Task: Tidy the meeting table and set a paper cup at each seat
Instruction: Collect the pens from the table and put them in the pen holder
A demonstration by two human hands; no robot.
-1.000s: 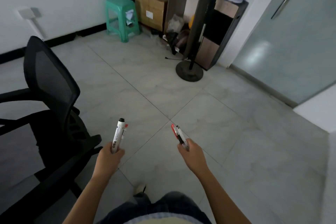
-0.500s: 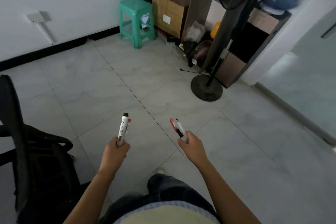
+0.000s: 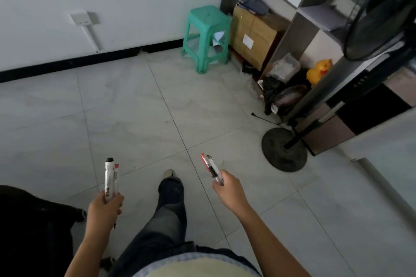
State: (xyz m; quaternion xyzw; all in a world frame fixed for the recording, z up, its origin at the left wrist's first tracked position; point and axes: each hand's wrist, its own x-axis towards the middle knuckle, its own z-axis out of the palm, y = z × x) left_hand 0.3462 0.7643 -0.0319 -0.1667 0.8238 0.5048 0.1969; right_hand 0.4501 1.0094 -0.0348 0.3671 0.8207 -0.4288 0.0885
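My left hand (image 3: 103,208) is closed around a white marker with a black cap (image 3: 109,177) and a thin red-tipped pen beside it, both pointing up. My right hand (image 3: 229,189) grips two pens (image 3: 211,167), one red and one clear with a black grip, angled up and to the left. Both hands hang in front of me over the grey tiled floor. No table or paper cups are in view.
A black office chair (image 3: 27,220) sits at the lower left. Ahead stand a green plastic stool (image 3: 206,38), a cardboard box (image 3: 252,38), a shelf unit with bags and a yellow toy duck (image 3: 319,72), and a standing fan's round base (image 3: 284,153). My leg (image 3: 168,204) steps forward.
The view has swung right and moved forward: the chair slid off to the lower left, the stool, shelf and fan came closer. Both hands still hold their pens the same way.
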